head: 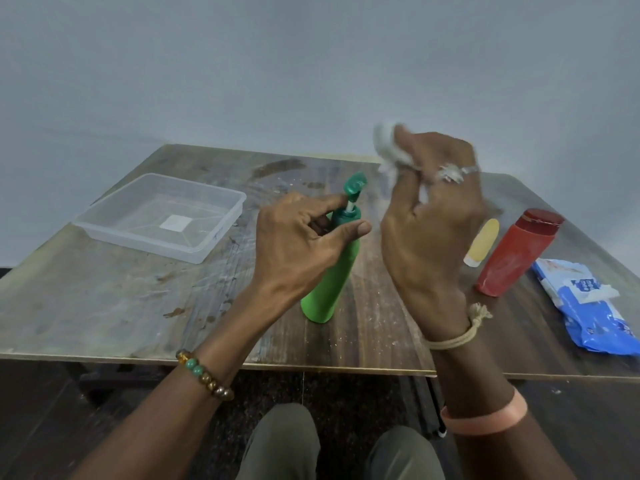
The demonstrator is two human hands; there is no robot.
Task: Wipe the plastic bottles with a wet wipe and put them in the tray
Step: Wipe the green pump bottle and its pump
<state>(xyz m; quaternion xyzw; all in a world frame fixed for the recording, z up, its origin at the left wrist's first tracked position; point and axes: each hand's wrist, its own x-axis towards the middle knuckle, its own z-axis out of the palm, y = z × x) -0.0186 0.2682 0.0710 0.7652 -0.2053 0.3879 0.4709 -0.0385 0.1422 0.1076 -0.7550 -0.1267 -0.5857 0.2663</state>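
A green pump bottle [334, 277] stands on the wooden table, leaning slightly. My left hand [299, 244] holds it at the neck, forefinger and thumb curled round the collar just under the pump head. Raised to the right of the bottle, my right hand [433, 209] grips a crumpled white wet wipe [389, 145], which is blurred and not touching the bottle. A red bottle [512, 254] and a small yellow tube [482, 245] stand at the right. The clear plastic tray [221, 230] at the back left holds no bottles.
A blue wet-wipe pack [588, 306] lies at the table's right edge. The table's front edge [242, 363] runs just above my knees. A grey wall stands behind the table.
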